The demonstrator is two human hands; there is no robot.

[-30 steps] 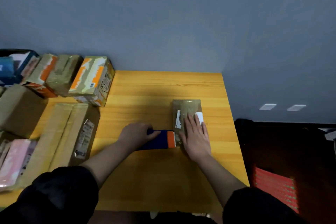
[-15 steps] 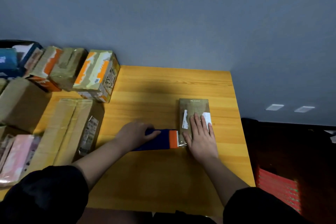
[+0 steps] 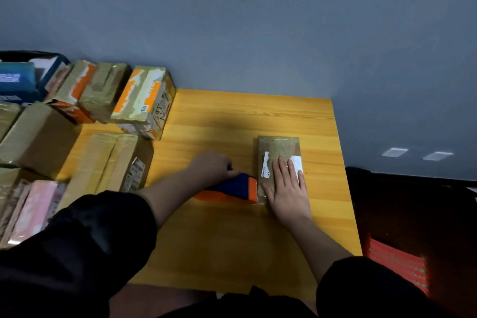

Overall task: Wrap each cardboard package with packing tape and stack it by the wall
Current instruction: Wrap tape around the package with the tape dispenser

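A small flat cardboard package with a white label lies on the yellow wooden table, right of centre, glossy with tape. My right hand presses flat on its near half, fingers straight. My left hand grips a blue and orange tape dispenser, whose orange head touches the package's near left edge. The dispenser is tilted, its orange underside showing.
Several taped boxes stand in a row against the grey wall at the back left. More cardboard boxes and a pink package fill the table's left side. The table's right edge drops to a dark floor with a red object.
The dispenser has tilted up, showing its orange underside, and my left hand has lifted slightly. The right hand stays flat on the package.
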